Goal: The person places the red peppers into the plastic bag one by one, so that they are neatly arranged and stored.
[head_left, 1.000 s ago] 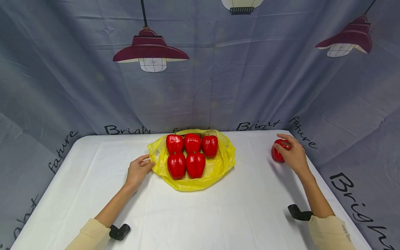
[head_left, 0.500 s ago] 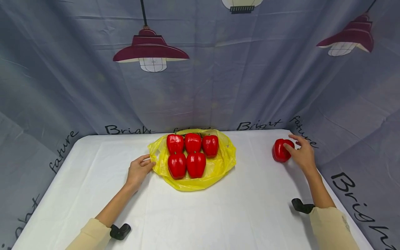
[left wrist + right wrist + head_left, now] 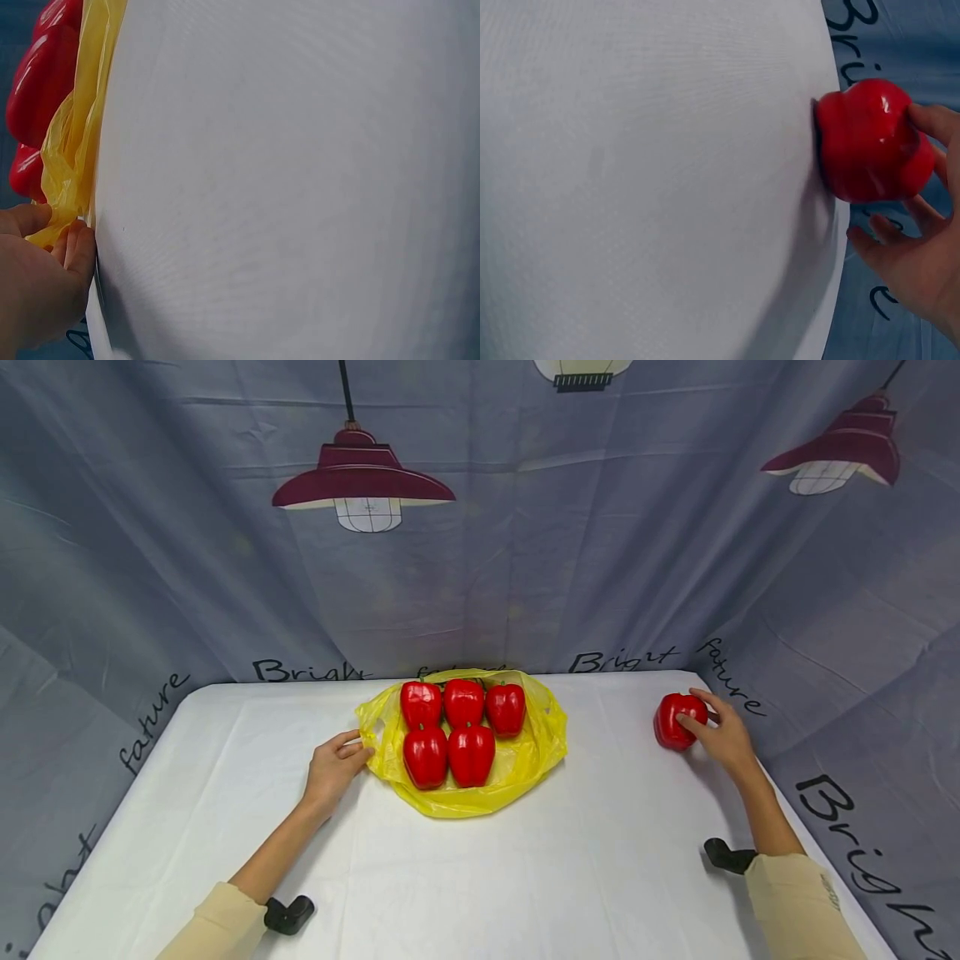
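At the left edge of a yellow plastic bag (image 3: pixel 517 777), my left hand (image 3: pixel 332 774) pinches the thin film between thumb and fingers, as the left wrist view also shows. Several red bell peppers (image 3: pixel 471 756) lie in two rows on the spread bag. Far to the right, a single red bell pepper (image 3: pixel 675 722) sits on the white table. My right hand (image 3: pixel 726 735) holds it from its right side. In the right wrist view the thumb lies on the pepper (image 3: pixel 870 142), one finger goes behind it, and the other fingers are bent below, apart from it.
A white cloth covers the table (image 3: pixel 480 877). Behind it and at both sides hangs a grey-blue curtain (image 3: pixel 487 585) printed with lamps and lettering. The lone pepper lies near the table's back right corner. Black wrist mounts (image 3: pixel 288 916) stick out from both cuffs.
My right hand has shifted to the right side of the lone pepper, and its fingers have drawn in on it. The pepper has turned slightly. The left hand and bag stay put.
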`<action>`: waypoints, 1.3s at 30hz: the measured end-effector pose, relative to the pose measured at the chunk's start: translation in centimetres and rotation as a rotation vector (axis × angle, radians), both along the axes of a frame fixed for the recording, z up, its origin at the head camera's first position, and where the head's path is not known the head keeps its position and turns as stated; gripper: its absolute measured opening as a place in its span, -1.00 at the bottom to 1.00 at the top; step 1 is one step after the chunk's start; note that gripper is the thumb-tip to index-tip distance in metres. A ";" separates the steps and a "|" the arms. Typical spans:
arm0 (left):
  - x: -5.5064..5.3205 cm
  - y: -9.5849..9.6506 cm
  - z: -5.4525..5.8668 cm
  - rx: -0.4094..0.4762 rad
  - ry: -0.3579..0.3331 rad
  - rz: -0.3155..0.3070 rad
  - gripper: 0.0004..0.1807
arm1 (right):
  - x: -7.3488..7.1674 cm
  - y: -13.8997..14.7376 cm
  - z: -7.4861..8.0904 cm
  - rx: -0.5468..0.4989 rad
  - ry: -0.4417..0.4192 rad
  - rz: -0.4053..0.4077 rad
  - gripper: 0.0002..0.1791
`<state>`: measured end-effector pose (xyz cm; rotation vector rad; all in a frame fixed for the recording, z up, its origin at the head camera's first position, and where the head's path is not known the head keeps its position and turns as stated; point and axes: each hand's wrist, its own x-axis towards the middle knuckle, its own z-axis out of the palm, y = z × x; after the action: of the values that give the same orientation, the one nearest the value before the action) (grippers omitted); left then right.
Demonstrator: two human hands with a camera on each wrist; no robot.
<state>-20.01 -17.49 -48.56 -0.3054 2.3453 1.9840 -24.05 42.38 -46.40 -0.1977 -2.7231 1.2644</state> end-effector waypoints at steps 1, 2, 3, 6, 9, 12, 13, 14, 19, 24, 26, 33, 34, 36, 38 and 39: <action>0.0 0.0 0.0 -0.002 0.000 0.003 -0.44 | 0.0 0.1 -0.1 -0.009 0.000 0.005 -0.27; 0.0 0.0 0.0 -0.001 0.001 0.003 -0.44 | 0.0 0.1 -0.2 -0.020 0.003 0.009 -0.27; 0.0 0.0 0.0 0.001 0.002 0.003 -0.44 | 0.0 0.1 -0.3 -0.026 0.006 0.011 -0.26; 0.0 0.0 0.0 0.003 0.003 0.000 -0.43 | 0.0 0.1 -0.4 -0.039 0.022 0.013 -0.25; 0.1 0.1 0.1 0.003 0.002 -0.003 -0.43 | 0.0 0.1 -0.5 -0.035 0.037 0.009 -0.26; 0.1 0.1 0.1 0.000 0.000 -0.003 -0.42 | 0.2 0.0 -0.4 -0.035 0.046 0.009 -0.27; 0.1 0.1 0.1 -0.001 -0.001 -0.003 -0.42 | 0.3 0.0 -0.4 -0.034 0.046 0.010 -0.28; 0.0 0.1 0.1 -0.001 -0.002 -0.003 -0.42 | 0.4 -0.1 -0.4 -0.035 0.046 0.015 -0.28; 0.0 0.0 0.1 -0.006 -0.004 -0.002 -0.43 | 0.8 -0.7 -0.2 -0.038 0.036 0.041 -0.29; 0.0 0.0 0.0 0.000 -0.001 -0.003 -0.44 | 1.4 -2.1 0.2 -0.039 0.032 0.063 -0.29; 0.0 0.0 0.0 0.004 0.002 -0.003 -0.44 | 1.6 -2.7 0.5 -0.036 0.033 0.083 -0.30; -0.1 0.1 0.0 0.007 0.002 0.001 -0.44 | 2.4 -4.9 1.9 -0.049 0.065 0.174 -0.31; -0.1 0.1 0.0 0.007 0.002 0.001 -0.44 | 2.5 -5.2 2.2 -0.047 0.070 0.183 -0.30; 0.0 0.1 0.0 0.005 0.000 0.002 -0.44 | 2.7 -5.9 2.6 -0.042 0.077 0.195 -0.30; 0.0 0.1 0.0 0.003 -0.003 0.002 -0.44 | 2.9 -6.7 3.1 -0.046 0.084 0.210 -0.30; 0.0 0.1 0.0 -0.001 -0.005 0.002 -0.43 | 3.0 -7.0 3.3 -0.051 0.088 0.218 -0.31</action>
<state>-20.02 -17.43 -48.55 -0.3128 2.3433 1.9808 -21.07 35.35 -43.10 0.1506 -2.6971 1.3610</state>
